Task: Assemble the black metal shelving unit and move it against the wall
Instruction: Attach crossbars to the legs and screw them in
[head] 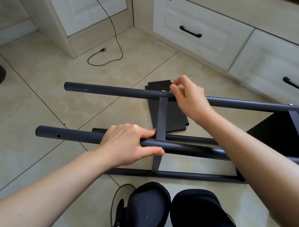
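Near tube [80,138] was gripped by left hand [129,144]; right hand [186,96] pinched, seemingly, a screw [163,91]; cross-threading was risked if crossbar [161,119] shifted.

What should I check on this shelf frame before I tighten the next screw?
1. Left hand grips the near tube beside the crossbar: ok.
2. Right hand pinches at the far tube by the screw: ok.
3. Screw fully seated: cannot tell.
4. Crossbar's near end screw is in place: ok.
5. End holes on both tubes are unfilled: not ok.
6. Loose shelf panel lies on the floor under the frame, uninstalled: not ok.
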Demonstrator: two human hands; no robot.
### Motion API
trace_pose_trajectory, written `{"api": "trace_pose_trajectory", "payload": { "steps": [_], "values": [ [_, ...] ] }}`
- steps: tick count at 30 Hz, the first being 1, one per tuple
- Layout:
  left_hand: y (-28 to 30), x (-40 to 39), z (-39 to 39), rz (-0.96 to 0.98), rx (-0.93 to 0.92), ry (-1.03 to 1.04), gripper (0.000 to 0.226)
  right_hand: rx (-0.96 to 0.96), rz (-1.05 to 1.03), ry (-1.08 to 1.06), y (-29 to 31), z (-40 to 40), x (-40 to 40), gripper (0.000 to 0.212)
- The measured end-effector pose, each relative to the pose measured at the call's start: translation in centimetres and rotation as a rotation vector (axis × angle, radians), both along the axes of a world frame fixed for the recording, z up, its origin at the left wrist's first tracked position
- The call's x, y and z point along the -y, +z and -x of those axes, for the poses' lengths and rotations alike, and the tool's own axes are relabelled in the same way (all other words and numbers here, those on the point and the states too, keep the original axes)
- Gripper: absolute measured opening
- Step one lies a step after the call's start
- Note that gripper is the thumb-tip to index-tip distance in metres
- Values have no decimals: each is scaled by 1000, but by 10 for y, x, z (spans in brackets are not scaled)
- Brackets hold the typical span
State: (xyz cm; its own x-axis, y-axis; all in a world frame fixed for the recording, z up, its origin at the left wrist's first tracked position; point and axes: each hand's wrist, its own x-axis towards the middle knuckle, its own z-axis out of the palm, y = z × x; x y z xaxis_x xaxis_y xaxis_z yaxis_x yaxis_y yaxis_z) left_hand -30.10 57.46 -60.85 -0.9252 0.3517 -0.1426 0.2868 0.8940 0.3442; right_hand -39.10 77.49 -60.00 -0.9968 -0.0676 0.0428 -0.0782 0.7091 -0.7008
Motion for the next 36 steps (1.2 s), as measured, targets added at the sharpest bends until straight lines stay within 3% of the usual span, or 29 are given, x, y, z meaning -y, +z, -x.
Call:
{"api": "trace_pose_trajectory", "payload": {
  "steps": [8,12,14,18,21,26,31,36],
  "values": [
    [1,1,-5,41,-37,-23,94,70,-39,0,5,-3,2,23],
    [2,1,-9,18,-64,14,98,-67,236,-89,9,-16,-2,10],
    [3,1,-8,10,-48,27,99,-101,258,-107,4,-32,-8,11],
    [5,0,-9,46,-36,-8,99,85,263,-90,-14,-54,-24,14],
    [4,1,-7,22,-6,5,90,108,293,-81,-17,-52,-23,14],
    [9,3,-3,-42,39,-29,86,166,127,83,-17,-50,-15,14],
    [13,3,1,-56,55,-83,94,388,64,259,-24,-48,-19,14],
    [13,5,5,-57,33,-170,94,680,433,225,-25,-44,-24,10]
  ]
}}
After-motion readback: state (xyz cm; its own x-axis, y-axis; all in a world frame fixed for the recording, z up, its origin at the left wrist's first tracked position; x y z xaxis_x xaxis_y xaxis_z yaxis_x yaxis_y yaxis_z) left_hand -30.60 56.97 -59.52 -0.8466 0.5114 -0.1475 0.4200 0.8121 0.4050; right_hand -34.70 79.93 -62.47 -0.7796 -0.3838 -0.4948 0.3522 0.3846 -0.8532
